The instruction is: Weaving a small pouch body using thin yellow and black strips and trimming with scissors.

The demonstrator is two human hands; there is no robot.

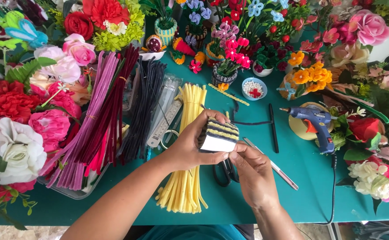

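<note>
Striped cup (220,135) in both hands, apparently near bead bowl (253,88).

You're looking down on a teal table (310,186) that fills nearly the whole view. Its near edge runs along the bottom, and below it you see a strip of pale, mottled floor (30,232). At the lower right a white table leg (336,231) drops beneath the edge. Light is bright and even, with only soft shadows on the tabletop. No walls or windows can be made out from your angle.
</note>
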